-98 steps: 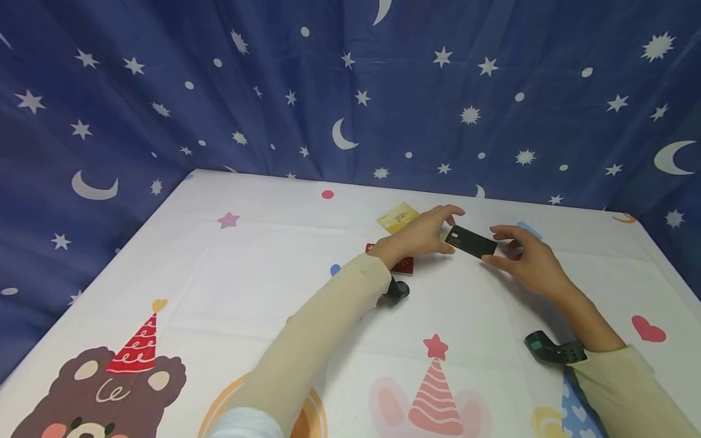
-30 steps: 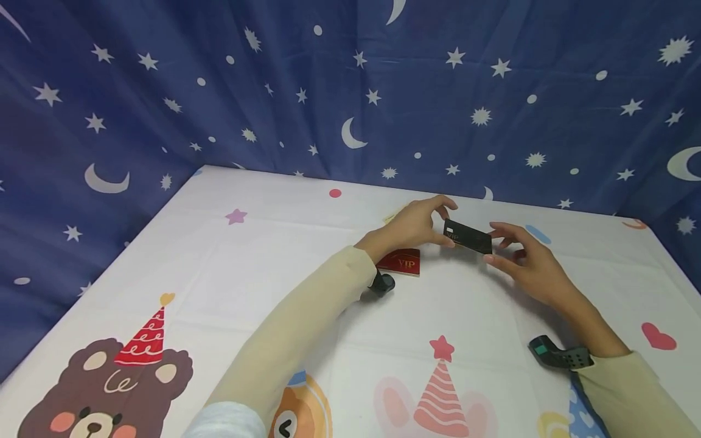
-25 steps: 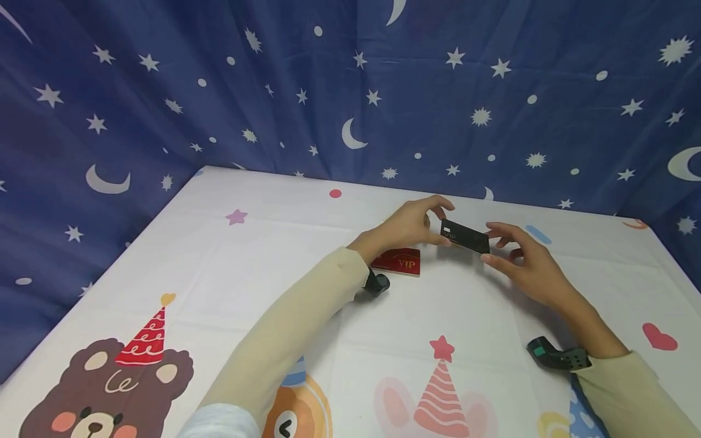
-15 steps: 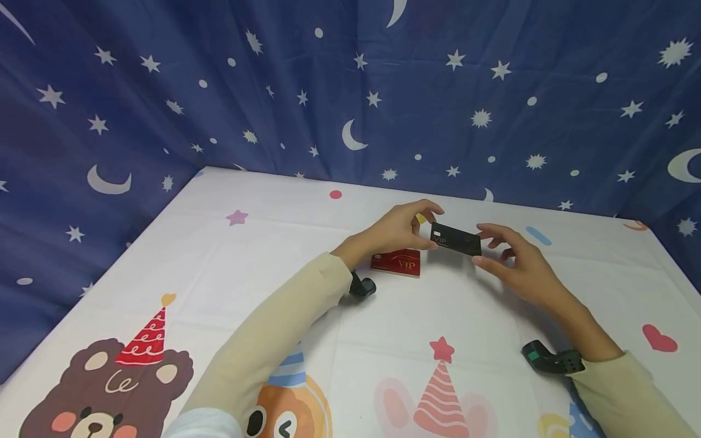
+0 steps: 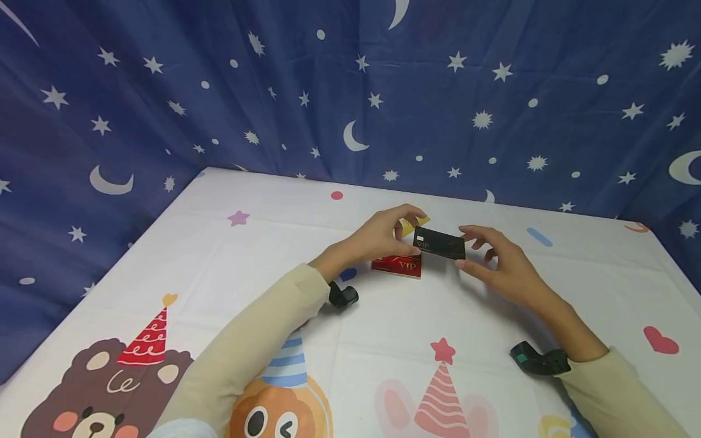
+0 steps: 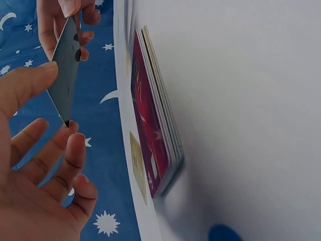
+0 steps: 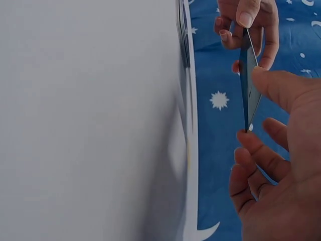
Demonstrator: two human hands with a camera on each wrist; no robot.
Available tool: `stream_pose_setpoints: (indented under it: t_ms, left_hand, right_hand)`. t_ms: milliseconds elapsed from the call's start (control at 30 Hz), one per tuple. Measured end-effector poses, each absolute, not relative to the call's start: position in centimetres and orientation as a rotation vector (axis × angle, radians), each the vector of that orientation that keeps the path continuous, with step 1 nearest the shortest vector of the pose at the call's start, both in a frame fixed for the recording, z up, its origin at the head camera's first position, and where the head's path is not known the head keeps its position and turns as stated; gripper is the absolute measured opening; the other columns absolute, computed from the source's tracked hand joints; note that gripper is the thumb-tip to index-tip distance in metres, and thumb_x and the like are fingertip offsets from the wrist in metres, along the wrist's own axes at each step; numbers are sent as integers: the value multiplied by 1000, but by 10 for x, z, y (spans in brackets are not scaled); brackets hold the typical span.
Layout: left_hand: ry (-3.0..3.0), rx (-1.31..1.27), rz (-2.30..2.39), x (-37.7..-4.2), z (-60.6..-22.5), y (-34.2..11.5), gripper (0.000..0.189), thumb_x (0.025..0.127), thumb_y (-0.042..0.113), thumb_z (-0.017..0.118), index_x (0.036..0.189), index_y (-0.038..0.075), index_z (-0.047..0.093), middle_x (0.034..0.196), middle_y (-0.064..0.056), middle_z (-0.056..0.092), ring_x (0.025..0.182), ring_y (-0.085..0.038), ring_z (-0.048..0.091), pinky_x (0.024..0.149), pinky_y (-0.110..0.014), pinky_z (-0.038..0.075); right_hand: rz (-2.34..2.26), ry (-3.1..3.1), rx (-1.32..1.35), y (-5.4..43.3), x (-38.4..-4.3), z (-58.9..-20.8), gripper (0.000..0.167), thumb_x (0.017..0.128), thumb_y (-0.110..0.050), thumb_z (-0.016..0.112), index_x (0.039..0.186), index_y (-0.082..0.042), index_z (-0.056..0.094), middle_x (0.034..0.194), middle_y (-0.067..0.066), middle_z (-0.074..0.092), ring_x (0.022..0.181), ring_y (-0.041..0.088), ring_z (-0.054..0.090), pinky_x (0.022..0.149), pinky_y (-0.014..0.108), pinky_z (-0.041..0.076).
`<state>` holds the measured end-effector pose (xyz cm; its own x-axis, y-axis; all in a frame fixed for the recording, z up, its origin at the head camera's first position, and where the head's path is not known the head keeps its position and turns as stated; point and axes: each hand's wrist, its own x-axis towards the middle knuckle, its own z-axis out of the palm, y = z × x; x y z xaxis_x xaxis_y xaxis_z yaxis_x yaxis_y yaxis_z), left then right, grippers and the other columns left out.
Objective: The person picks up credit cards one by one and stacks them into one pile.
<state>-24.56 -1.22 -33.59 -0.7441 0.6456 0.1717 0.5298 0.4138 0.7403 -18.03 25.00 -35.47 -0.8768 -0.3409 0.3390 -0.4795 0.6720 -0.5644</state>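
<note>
A black card point(image 5: 439, 243) with gold VIP lettering is held above the table between both hands. My left hand point(image 5: 378, 234) pinches its left end; the left wrist view shows the thumb on the face of the card point(image 6: 65, 75) and a fingertip at its lower corner. At the right end, my right hand point(image 5: 506, 267) pinches the card point(image 7: 249, 80) between thumb and fingers. Below and to the left lies a stack of cards with a red VIP card point(image 5: 397, 267) on top, its layered edges point(image 6: 159, 95) visible in the left wrist view. The left hand partly covers the red card.
Behind the left hand a yellow card point(image 5: 416, 225) lies on the table, partly hidden. The white tablecloth point(image 5: 263, 267) has printed cartoon animals and shapes. A blue curtain point(image 5: 306, 79) with stars and moons hangs at the table's far edge.
Both hands have moved left with the black card, bringing it over toward the red card. More of the red card shows than at first, as the left forearm has shifted left.
</note>
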Motion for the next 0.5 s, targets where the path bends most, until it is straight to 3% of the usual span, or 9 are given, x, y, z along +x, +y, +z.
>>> stream_pose_setpoints:
  t_ms: [300,500]
  left_hand:
    - [2566,1053,1232,-238,-338,-28,64,78,16,80,134,11,50,117,-2,58,80,-17,52,65,-26,42]
    - [2587,1077,1211,-235,-340,-40,64,78,16,79,134,12,49,116,-2,59,80,-22,53,64,-26,40]
  right_hand:
    - [987,-2703,698,237,-182,-355,62,82,-18,77,137,-13,49,119,7,57,99,24,50,73,39,43]
    - [992,-2717,737,229,-182,-355,64,81,-19,78,137,-12,48,119,8,57,100,26,51,74,41,43]
